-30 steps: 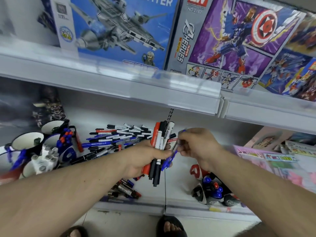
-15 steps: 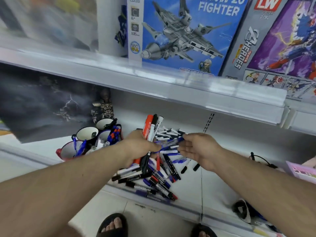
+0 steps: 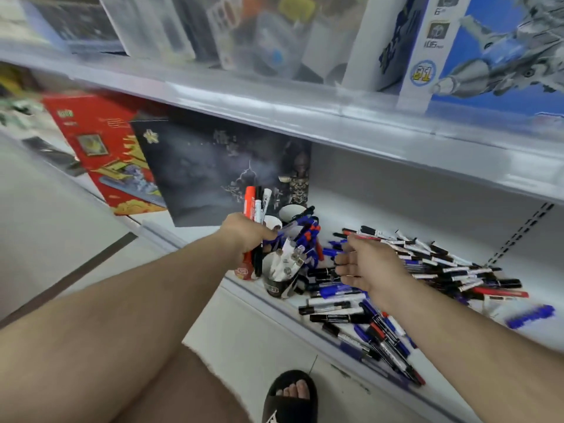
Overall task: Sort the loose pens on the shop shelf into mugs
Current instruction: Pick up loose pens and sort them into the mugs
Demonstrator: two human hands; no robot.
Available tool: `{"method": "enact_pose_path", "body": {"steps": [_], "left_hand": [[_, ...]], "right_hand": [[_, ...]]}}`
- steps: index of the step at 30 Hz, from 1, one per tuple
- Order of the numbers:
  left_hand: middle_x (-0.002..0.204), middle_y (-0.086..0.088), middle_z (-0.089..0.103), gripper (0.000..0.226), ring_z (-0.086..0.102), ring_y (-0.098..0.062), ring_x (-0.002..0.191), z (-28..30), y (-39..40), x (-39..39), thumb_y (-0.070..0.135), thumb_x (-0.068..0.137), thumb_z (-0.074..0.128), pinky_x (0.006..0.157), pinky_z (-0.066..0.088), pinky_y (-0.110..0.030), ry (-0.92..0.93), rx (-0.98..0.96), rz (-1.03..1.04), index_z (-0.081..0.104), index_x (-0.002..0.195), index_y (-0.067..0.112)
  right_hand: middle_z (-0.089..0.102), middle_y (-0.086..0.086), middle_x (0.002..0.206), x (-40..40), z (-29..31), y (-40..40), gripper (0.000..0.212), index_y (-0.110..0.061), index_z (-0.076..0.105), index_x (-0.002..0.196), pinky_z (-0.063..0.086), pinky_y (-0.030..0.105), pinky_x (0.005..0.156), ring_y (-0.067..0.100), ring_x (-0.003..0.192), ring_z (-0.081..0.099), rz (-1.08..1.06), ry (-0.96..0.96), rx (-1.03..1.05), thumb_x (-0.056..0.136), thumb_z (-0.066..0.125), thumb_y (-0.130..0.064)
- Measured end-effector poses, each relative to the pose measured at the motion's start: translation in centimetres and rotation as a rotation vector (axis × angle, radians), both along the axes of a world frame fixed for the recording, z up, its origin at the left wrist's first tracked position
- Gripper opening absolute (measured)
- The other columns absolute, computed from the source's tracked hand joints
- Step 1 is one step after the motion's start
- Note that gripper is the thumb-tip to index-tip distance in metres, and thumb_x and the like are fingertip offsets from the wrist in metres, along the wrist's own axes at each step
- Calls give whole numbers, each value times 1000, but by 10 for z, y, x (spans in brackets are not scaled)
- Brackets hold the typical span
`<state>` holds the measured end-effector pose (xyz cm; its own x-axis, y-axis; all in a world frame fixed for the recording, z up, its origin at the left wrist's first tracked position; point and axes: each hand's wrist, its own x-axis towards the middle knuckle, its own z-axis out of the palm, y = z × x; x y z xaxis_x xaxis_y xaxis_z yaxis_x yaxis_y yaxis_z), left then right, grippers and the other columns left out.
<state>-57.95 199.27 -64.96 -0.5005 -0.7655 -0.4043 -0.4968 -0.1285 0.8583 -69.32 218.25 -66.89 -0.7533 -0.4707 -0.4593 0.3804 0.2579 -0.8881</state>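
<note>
Marker bundle (image 3: pixel 258 209) upright in left hand (image 3: pixel 244 233)

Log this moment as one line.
left hand: grips markers over mugs | right hand: open above loose pens

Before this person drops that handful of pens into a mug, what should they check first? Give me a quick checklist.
1. Bundle secure: left hand grips the pens, red, black and white ones, upright. Ok.
2. Bundle at the mugs: it is held right beside them, at the cluster's left edge. Ok.
3. Room in the mugs: the front one holds white-capped pens, one behind is packed with blue; the two at the back look emptier. Cannot tell.
4. Colours match a mug: the bundle is mixed. Not ok.
5. Right hand free to help: open, holding nothing, above the loose pile. Ok.
6. Mugs steady on the shelf: they stand near its front edge. Cannot tell.
</note>
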Motion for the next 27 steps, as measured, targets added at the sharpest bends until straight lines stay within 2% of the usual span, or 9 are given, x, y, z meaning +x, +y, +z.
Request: {"method": "enact_pose_path", "body": {"steps": [2,6,9,14,19,21,25,27], "left_hand": [[74,-17,68,22,67,-28,63,-7,-14,6,2,75,79,66,60,-42,-68,-69,38,60,87,1],[72,-11,66,20,64,-24,61,-22,-45,18,9,77,75,54,51,-31,-215,-239,79,58,87,7],[85,-11,67,26,67,-28,77,-31,-67,22,12,76,76,60,51,-32,-321,-374,96,59,96,8],[79,-4,54,25,57,-28,78,-44,-90,16,10,81,67,66,45,-32,-595,-685,-71,52,100,14],[72,-4,50,17,57,-25,70,-63,-96,-10,8,81,60,63,47,-31,-774,-731,-313,53,95,14],[72,-3,49,18,56,-27,75,-74,-97,-22,10,80,61,67,47,-31,-809,-744,-371,54,96,14],[75,-1,50,21,55,-25,79,-97,-93,-38,19,80,65,69,45,-28,-830,-703,-461,57,99,14],[77,0,52,28,56,-24,79,-102,-90,-43,23,77,70,68,45,-27,-807,-693,-520,56,100,15]], "right_hand": [[69,9,72,1,-6,-3,21,-9,63,98,50,32,57,19,59,59,-11,-3,9,102,52,-27],[67,10,74,-2,-19,-4,22,-5,63,99,48,33,56,20,59,58,-40,0,48,102,52,-24],[66,11,76,-5,-28,-5,22,-4,63,101,47,34,58,20,60,57,-49,-10,73,102,52,-23],[66,12,76,-11,-46,-8,21,-4,64,102,48,33,55,20,57,57,-58,-38,117,102,52,-22],[66,12,74,-18,-62,-8,23,-3,64,102,49,32,54,21,58,57,-64,-50,152,102,52,-23],[67,13,75,-22,-67,-7,23,-3,64,102,50,34,55,22,59,58,-73,-57,159,102,53,-23],[70,13,77,-30,-73,1,22,-6,66,102,53,38,61,23,63,62,-81,-58,174,101,55,-25],[69,13,76,-32,-72,5,20,-6,65,101,52,35,58,22,61,61,-96,-60,173,101,56,-24]]}}
